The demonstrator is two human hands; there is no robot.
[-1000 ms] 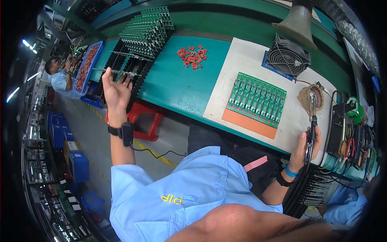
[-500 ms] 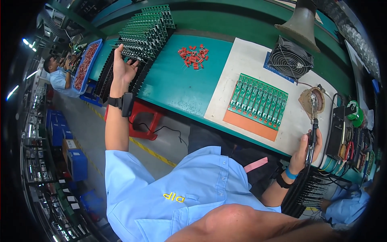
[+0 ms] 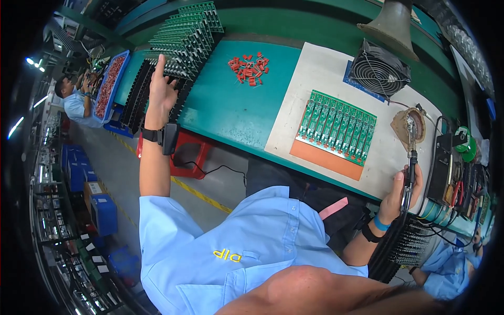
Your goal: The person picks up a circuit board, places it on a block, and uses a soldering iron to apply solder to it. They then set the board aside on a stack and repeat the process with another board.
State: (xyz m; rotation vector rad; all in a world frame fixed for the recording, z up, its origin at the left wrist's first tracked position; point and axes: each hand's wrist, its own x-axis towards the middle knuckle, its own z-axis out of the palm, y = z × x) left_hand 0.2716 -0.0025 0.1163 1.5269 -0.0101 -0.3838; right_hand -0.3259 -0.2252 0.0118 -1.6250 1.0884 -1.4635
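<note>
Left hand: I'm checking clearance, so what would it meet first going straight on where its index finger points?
The left hand would probably meet the row of green circuit boards first; depth is unclear, and it may be touching one now.

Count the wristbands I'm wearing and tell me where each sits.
3: a device-bearing black band below the left hand; a blue band below the right hand; a second black band farther down that arm. Any under the sleeves would be hidden.
</note>
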